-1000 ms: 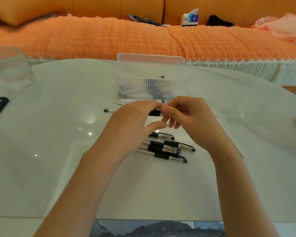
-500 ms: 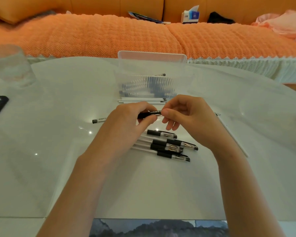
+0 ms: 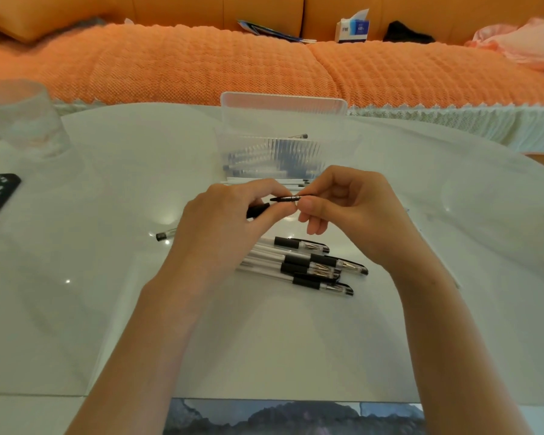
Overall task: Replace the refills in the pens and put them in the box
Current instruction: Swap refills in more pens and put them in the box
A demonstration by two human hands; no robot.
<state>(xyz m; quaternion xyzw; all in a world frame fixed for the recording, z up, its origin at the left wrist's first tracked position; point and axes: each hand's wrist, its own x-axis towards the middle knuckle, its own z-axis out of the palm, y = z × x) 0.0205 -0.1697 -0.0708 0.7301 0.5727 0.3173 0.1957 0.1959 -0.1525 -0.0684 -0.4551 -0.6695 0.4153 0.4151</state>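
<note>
Both hands on one pen [image 3: 258, 210]: left hand [image 3: 223, 224] curled round barrel, right hand [image 3: 346, 208] pinching tip. Light, stiff, slick plastic; likely best held at black rubber grip.

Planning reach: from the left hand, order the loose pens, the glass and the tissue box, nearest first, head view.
1. Loose pens, just right of the left hand.
2. Glass, far left.
3. Tissue box, back on the sofa.
</note>
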